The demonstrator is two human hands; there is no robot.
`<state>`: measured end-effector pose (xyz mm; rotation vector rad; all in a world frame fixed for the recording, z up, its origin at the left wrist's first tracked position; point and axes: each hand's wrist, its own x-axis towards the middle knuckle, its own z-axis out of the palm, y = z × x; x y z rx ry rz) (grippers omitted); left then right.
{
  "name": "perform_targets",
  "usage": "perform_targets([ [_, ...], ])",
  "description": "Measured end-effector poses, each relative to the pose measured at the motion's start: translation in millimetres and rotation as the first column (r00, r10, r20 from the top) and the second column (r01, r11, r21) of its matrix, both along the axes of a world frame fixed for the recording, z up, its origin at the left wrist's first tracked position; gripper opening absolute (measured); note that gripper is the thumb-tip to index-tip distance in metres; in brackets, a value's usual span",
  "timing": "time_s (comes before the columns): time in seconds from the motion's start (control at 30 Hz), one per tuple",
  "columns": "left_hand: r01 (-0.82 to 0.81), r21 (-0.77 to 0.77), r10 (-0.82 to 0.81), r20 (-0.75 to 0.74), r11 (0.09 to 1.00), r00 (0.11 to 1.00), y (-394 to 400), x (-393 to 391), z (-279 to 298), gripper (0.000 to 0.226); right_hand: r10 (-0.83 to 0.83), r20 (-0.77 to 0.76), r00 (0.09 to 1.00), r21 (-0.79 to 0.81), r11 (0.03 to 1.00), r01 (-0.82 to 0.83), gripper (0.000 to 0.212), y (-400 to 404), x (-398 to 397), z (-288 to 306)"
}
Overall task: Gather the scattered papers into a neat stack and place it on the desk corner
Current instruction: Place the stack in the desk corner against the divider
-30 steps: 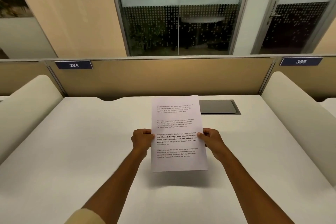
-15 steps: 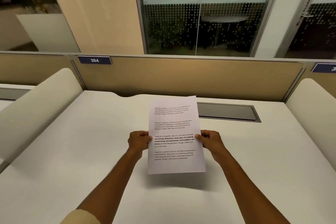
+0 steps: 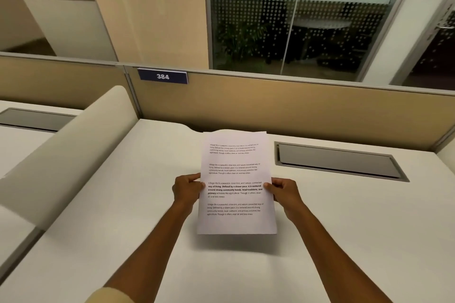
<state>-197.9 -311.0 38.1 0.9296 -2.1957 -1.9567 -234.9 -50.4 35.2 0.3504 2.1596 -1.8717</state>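
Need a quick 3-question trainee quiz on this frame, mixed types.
1. True or false: the papers lie flat on the desk.
2. Which hands grip the papers? A) left hand only B) right hand only C) both
3. Fill in: the sign on the partition reads ___.

Key: 1 false, they are held above it. 2 C, one at each side edge. 3 384.
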Motion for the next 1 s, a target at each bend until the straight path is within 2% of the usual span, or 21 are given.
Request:
perform_targets([
  [0.4, 0.021, -0.150, -0.015, 0.044, 0.988, 0.999, -183.8, -44.4, -7.0, 0.038, -0.056, 0.093, 0.994, -0.017, 0.998, 0.058, 0.020, -189.1, -34.9, -23.7],
  [0.73, 0.022, -0.271, 0.018, 0.142, 0.962, 0.990, -282.7, -82.8, -37.6, 0.032, -0.076, 0.150, 0.986, 0.150, 0.987, 0.053, 0.005, -297.5, -70.5, -56.7],
  [0.9, 0.017, -0.339, 0.043, 0.167, 0.941, 0.985, -311.3, -109.1, -53.5, 0.030, -0.109, 0.126, 0.986, 0.218, 0.973, 0.079, 0.028, -339.1, -97.7, -69.5],
  [1.0, 0.039, -0.415, 0.033, 0.165, 0.909, 0.986, -325.9, -127.0, -60.8, 0.031, -0.107, 0.085, 0.991, 0.252, 0.964, 0.083, 0.032, -362.3, -113.6, -75.0],
])
